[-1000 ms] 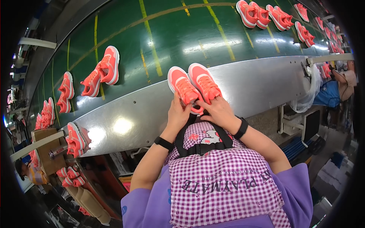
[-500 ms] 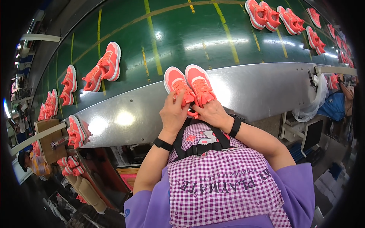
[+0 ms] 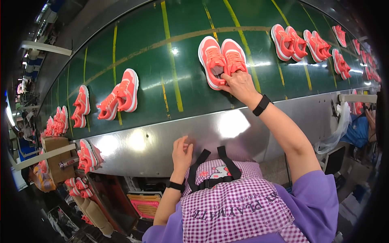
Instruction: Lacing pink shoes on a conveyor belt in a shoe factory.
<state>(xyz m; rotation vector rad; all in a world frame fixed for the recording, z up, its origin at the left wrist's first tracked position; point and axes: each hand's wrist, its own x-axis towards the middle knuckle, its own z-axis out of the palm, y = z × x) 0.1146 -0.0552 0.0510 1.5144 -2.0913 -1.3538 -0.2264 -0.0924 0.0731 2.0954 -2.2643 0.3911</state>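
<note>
A pair of coral-pink sneakers (image 3: 213, 60) with white soles lies side by side on the green conveyor belt (image 3: 150, 87), toes pointing away from me. My right hand (image 3: 241, 86) is closed on their heel ends, its thumb by the left shoe's opening and its fingers over the right shoe's heel. Over the near metal ledge (image 3: 170, 135), my left hand (image 3: 182, 154) is bare of any object, with the fingers loosely bent and apart. Each wrist wears a black band.
Another pair of coral sneakers (image 3: 120, 96) rests on the belt to the left, with several more beyond. Further pairs (image 3: 288, 42) lie to the right. A single shoe (image 3: 86, 156) stands at the ledge's left end, beside a cardboard box (image 3: 58, 156). A clear plastic bag (image 3: 338, 131) hangs at right.
The sneaker pair has gone from the metal ledge up onto the belt in my right hand. My left hand has let go of the shoes and drawn back toward me.
</note>
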